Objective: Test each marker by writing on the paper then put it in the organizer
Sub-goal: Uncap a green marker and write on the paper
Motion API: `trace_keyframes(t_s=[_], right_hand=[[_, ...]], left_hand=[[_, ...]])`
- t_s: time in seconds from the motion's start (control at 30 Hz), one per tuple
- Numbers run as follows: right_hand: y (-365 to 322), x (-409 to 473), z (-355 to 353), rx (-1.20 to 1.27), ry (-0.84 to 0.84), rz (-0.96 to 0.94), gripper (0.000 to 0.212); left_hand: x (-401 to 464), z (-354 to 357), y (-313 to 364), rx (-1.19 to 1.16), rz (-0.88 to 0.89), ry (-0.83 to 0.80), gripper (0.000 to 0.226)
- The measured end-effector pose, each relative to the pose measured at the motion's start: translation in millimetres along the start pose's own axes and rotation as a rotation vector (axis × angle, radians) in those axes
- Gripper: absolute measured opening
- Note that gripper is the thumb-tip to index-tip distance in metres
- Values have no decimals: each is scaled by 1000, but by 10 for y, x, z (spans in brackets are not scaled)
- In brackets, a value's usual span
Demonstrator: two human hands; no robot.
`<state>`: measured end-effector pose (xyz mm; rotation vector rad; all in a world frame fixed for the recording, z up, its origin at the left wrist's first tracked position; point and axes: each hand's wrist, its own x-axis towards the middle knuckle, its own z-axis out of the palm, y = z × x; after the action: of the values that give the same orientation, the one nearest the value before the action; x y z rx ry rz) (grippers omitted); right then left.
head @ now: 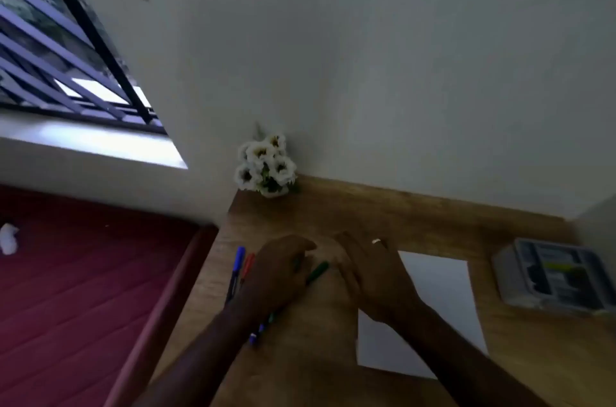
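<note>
Roughly, L to R: blue marker and red marker lie side by side on the desk. Left hand curls over a green marker, prob gripping it; blur hides the fingers. Right hand sits just beside it, fingers fairly straight, grip unclear. Paper then organizer farther right. Markers: light, stiff, smooth; take mid-barrel.

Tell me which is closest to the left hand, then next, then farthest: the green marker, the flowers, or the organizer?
From the left hand:
1. Green marker, right beside its fingers.
2. White flowers, at the desk's back corner.
3. Organizer, far on the right side.
</note>
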<state>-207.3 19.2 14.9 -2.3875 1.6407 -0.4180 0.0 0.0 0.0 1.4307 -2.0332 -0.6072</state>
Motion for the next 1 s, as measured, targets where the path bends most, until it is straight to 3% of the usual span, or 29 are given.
trace_keyframes(t_s=[0.17, 0.27, 0.47, 0.7, 0.87, 1.0], right_hand=[[116, -8, 562, 32, -98, -79, 42], [205, -17, 815, 32, -45, -111, 39], [282, -74, 999, 86, 113, -149, 27], [335, -26, 967, -85, 34, -250, 31], [316, -75, 826, -154, 106, -303, 23], [479, -190, 582, -110, 210, -280, 17]], left_hand=[[-108, 269, -382, 256, 87, -115, 16], [-153, 391, -446, 443, 205, -135, 21], [-200, 467, -485, 459, 219, -105, 27], [-205, 460, -427, 543, 266, -170, 25], [-90, 371, -307, 393, 169, -197, 38], [75, 276, -141, -60, 188, -38, 38]])
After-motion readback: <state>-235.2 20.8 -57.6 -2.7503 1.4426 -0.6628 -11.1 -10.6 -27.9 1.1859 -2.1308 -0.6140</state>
